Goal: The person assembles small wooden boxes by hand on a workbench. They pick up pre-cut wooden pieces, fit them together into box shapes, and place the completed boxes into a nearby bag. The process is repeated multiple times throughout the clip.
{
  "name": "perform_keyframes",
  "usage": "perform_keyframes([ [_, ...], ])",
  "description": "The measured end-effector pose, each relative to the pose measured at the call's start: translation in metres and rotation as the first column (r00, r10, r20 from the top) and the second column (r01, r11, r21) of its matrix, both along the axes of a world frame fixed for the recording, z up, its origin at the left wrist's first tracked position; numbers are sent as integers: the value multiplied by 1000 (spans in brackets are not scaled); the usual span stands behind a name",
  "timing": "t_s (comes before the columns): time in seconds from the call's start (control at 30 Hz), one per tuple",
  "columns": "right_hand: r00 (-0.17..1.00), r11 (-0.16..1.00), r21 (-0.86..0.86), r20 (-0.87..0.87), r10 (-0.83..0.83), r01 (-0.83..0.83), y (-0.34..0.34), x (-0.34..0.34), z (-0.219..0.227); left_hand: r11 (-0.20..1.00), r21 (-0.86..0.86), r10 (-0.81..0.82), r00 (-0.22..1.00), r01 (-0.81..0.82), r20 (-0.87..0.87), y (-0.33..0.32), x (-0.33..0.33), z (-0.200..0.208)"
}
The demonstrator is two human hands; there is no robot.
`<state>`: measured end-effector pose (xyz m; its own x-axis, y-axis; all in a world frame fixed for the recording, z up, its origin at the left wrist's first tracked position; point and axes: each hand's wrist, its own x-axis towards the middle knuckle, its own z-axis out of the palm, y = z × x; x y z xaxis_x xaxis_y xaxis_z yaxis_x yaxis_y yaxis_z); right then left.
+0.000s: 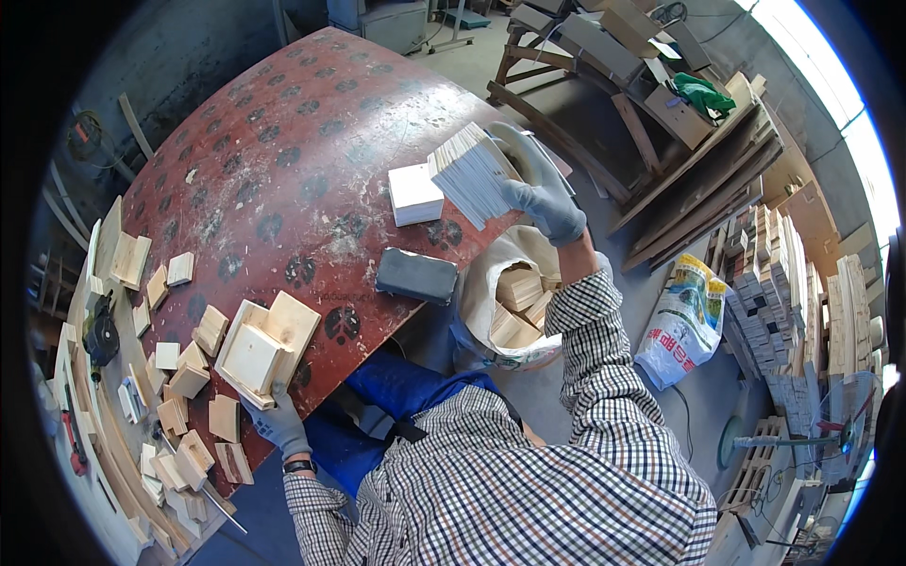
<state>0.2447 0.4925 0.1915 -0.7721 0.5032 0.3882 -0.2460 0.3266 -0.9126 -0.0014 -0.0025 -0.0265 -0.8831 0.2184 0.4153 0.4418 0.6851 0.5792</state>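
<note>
In the head view, grips a stack point(468, 177) of thin pieces with the right hand point(545, 193), over the right side of the bench point(377, 99), just beside a white block point(415, 196). Holds a wooden box point(260, 357) by its near edge with the left hand point(280, 422), over the near left. Has a grey block point(416, 275) lying between, small blocks point(191, 379) scattered left and a sack point(478, 294) of wood near right.

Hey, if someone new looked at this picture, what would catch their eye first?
Probably the big red tabletop with dark round marks, filling the left and middle of the view. Over its right side, the gloved right hand grips a stack of thin pale pieces; at its lower edge, the gloved left hand holds a pale wooden assembly. Small wooden blocks lie scattered left of that.
</note>
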Motion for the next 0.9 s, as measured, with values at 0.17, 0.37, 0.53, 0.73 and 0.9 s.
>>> perform_keyframes([
  [0.17, 998, 996, 79, -56, 35, -30, 1, 19, -6, 1000, -1, 4, 1000, -4, 11, -2, 0, 1],
  [0.37, 987, 951, -305, -131, -97, 53, -9, 68, -32, 1000, -26, 12, 999, -11, 35, -3, 1, 4],
  [0.53, 901, 749, -630, -180, -396, 203, -16, 129, -99, 999, -40, 14, 999, -12, 32, 3, 2, 5],
  [0.73, 810, 545, -599, 426, -403, 586, -16, 183, -161, 995, -91, 41, 996, -35, 73, -7, 0, 5],
  [0.9, 809, 398, -723, 580, -94, 565, -23, 161, -180, 997, -66, 43, 996, -38, 78, -3, -1, 3],
])
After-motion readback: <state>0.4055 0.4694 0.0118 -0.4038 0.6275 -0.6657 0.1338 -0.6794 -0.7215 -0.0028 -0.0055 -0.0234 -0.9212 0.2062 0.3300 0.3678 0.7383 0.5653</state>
